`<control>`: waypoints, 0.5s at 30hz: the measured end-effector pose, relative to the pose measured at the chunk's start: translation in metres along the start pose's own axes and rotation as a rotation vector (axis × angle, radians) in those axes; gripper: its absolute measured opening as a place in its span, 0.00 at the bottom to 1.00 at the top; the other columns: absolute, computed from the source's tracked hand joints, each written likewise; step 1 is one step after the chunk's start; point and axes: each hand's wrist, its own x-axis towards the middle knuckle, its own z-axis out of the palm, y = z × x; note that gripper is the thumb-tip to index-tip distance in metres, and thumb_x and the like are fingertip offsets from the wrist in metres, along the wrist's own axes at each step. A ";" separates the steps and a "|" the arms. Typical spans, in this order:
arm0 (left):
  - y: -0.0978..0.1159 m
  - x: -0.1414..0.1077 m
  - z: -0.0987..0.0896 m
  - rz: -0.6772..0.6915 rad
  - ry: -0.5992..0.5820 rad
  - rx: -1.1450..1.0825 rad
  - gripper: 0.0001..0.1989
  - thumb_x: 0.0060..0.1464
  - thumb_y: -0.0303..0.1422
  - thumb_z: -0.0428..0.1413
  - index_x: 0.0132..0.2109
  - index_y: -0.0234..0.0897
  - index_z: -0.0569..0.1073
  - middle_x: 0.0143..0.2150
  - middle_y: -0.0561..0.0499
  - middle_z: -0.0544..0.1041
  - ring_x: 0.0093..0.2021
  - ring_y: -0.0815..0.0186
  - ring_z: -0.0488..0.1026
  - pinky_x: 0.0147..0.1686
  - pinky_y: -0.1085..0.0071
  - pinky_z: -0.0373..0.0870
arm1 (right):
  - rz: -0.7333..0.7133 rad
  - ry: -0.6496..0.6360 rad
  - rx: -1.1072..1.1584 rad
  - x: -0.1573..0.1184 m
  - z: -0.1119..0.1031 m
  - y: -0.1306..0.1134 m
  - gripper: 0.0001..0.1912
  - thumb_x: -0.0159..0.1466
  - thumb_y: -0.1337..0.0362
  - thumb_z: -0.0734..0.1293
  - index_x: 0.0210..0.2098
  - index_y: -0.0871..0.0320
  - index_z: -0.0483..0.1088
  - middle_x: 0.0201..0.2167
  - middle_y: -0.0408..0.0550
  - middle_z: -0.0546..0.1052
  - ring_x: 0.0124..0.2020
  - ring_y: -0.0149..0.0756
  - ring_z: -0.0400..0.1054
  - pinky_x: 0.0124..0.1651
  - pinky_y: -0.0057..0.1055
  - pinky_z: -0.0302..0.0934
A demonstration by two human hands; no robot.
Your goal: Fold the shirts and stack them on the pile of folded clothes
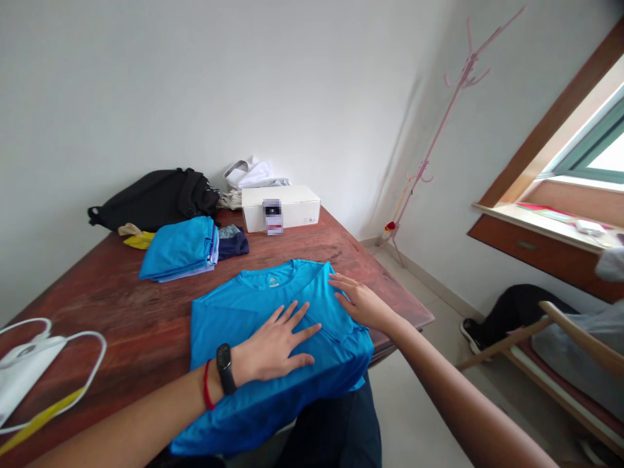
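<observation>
A bright blue T-shirt [234, 318] lies folded in part on a reddish-brown wooden table [121, 305], its collar toward the wall and its lower part hanging over the near edge. My left hand [273, 341] presses flat on the shirt's middle with fingers spread, a black wristband and a red string on the wrist. My right hand [358, 302] rests on the shirt's right fold, fingers together and not visibly gripping.
A folded blue stack [180, 250], dark blue clothing [233, 244], a black bag [156, 198], a white box [280, 207] and a white strapped item [24, 370] are on the table. A seated person's black-trousered leg [521, 312] is at right.
</observation>
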 end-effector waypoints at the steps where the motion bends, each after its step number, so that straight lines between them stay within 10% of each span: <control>1: 0.001 -0.003 0.001 -0.005 0.011 -0.002 0.34 0.63 0.56 0.52 0.72 0.59 0.57 0.78 0.47 0.42 0.76 0.42 0.41 0.70 0.39 0.44 | -0.018 -0.029 -0.015 0.013 0.005 0.006 0.28 0.74 0.54 0.57 0.69 0.56 0.64 0.73 0.53 0.58 0.74 0.50 0.49 0.73 0.51 0.48; 7: 0.007 -0.007 0.010 -0.028 0.048 -0.020 0.34 0.63 0.57 0.51 0.72 0.59 0.57 0.78 0.46 0.43 0.76 0.42 0.40 0.70 0.38 0.43 | 0.074 -0.305 -0.107 0.065 0.035 0.035 0.43 0.72 0.39 0.55 0.75 0.59 0.47 0.77 0.59 0.42 0.76 0.59 0.29 0.74 0.61 0.32; 15: -0.015 -0.023 -0.024 -0.116 0.122 -0.077 0.33 0.66 0.57 0.47 0.72 0.54 0.59 0.77 0.45 0.47 0.76 0.44 0.44 0.71 0.42 0.44 | 0.039 -0.194 -0.075 0.066 0.035 0.045 0.42 0.71 0.36 0.54 0.73 0.57 0.55 0.76 0.57 0.45 0.77 0.56 0.31 0.73 0.60 0.34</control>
